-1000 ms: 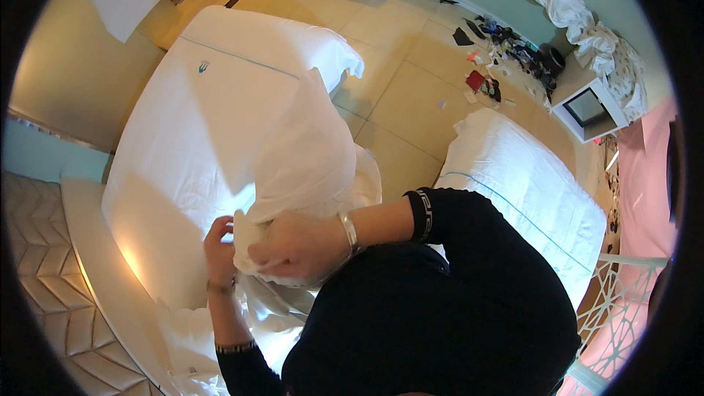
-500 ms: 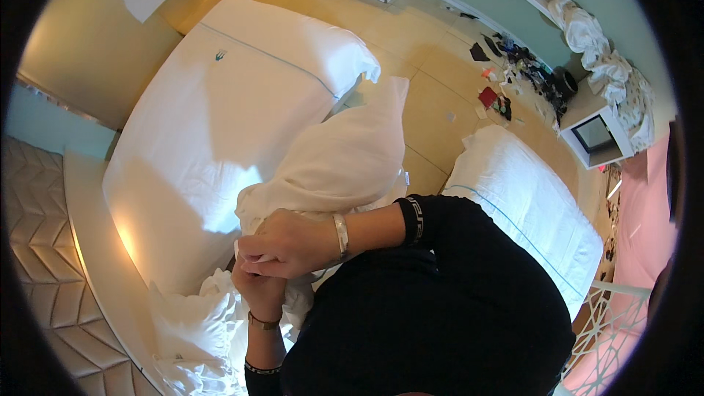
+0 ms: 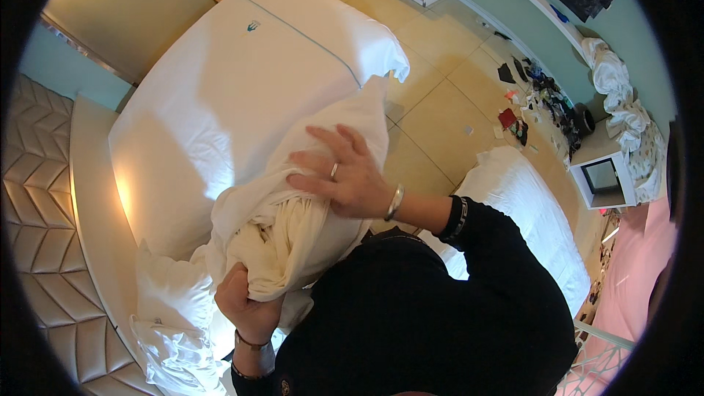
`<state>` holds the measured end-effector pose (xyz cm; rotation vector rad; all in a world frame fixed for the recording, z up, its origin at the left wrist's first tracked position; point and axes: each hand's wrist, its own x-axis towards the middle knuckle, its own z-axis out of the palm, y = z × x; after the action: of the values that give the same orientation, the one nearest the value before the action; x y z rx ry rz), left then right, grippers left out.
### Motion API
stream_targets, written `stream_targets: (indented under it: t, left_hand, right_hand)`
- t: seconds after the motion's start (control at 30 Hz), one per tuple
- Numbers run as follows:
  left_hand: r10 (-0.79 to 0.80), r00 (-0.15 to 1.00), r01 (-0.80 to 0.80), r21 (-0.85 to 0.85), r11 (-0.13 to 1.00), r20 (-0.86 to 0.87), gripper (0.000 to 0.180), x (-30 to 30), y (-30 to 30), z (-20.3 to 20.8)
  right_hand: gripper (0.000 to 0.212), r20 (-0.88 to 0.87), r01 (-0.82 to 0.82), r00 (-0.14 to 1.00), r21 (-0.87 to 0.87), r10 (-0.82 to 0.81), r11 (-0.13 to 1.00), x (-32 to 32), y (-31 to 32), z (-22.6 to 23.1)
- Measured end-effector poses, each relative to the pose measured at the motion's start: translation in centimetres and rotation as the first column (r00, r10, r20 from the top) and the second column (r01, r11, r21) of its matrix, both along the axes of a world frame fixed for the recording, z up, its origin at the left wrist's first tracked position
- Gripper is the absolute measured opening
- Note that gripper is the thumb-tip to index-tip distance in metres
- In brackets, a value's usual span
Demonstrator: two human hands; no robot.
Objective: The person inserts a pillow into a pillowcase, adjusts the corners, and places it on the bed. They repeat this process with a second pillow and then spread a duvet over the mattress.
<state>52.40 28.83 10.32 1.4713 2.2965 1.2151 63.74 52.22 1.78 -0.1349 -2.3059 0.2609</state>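
Note:
A stuffed white pillowcase [image 3: 352, 121] slants in front of me, its far corner pointing away. Its mouth faces me, and gathered cream cloth [image 3: 275, 242] shows in the opening. My left hand [image 3: 246, 308] is closed on the near edge of that opening. Above the case's upper side is my right hand [image 3: 348, 176], wearing a ring and a bracelet, its fingers spread and holding nothing. Whether its fingertips touch the fabric, I cannot tell. Behind the case lies a bed with a white sheet [image 3: 176, 114] and a thin blue-green stripe across it.
White pillows [image 3: 176, 286] lie at the lower left, beside a padded headboard [image 3: 44, 227]. A second white bed [image 3: 539, 224] stands to the right. Scattered clothes and small items [image 3: 554, 103] cover the tiled floor near a white cabinet [image 3: 605, 176].
My two hands were together at the pillowcase's near end. Now my right hand has opened and moved up and right over the case, while my left keeps its edge. The mouth is spread wider.

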Motion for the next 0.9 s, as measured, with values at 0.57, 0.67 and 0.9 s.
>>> stream_targets:
  t: [0.57, 0.67, 0.9]
  left_hand:
    - [0.200, 0.974, -0.195, -0.060, 0.979, 0.104, 0.048, 0.1, -6.4, 0.7]
    - [0.243, 0.937, -0.263, 0.049, 0.964, 0.251, 0.053, -0.4, -8.2, 0.0]
    - [0.342, 0.913, -0.393, 0.248, 0.885, 0.224, 0.023, -1.5, -8.2, 1.6]
  right_hand:
    - [0.031, 0.456, 0.178, 0.880, -0.573, 0.131, 0.800, -9.4, 10.7, -9.8]
    - [0.033, 0.625, 0.278, 0.746, -0.605, 0.230, 0.746, -10.3, 11.8, -12.7]
    - [0.036, 0.562, 0.410, 0.782, -0.789, 0.269, 0.459, -3.8, 7.1, -18.7]
